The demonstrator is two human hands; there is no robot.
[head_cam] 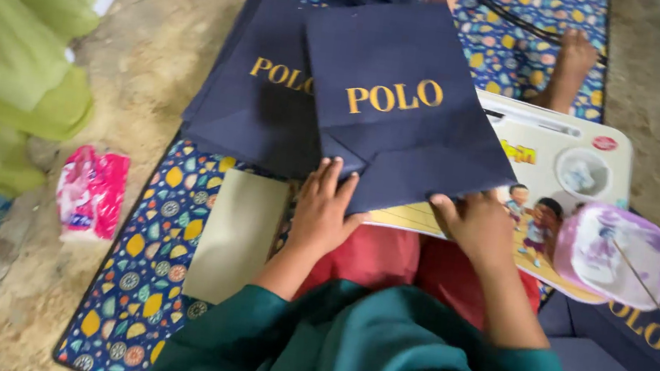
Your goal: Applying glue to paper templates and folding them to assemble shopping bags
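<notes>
A flat navy paper bag (405, 119) with gold lettering lies on a white cartoon-printed lap desk (556, 159) over my knees. My left hand (325, 210) presses on the bag's folded bottom at its near left corner. The bag's near right edge sits under my right hand (478, 223), fingers curled on the fold. A second navy bag (253, 92) lies just left of it, partly underneath.
A beige card sheet (238, 237) rests on the patterned mat (139, 271) at my left. A small purple-white bowl (613, 254) with a stick sits at the desk's right end, above more navy bags (637, 349). A pink packet (92, 191) lies on the bare floor.
</notes>
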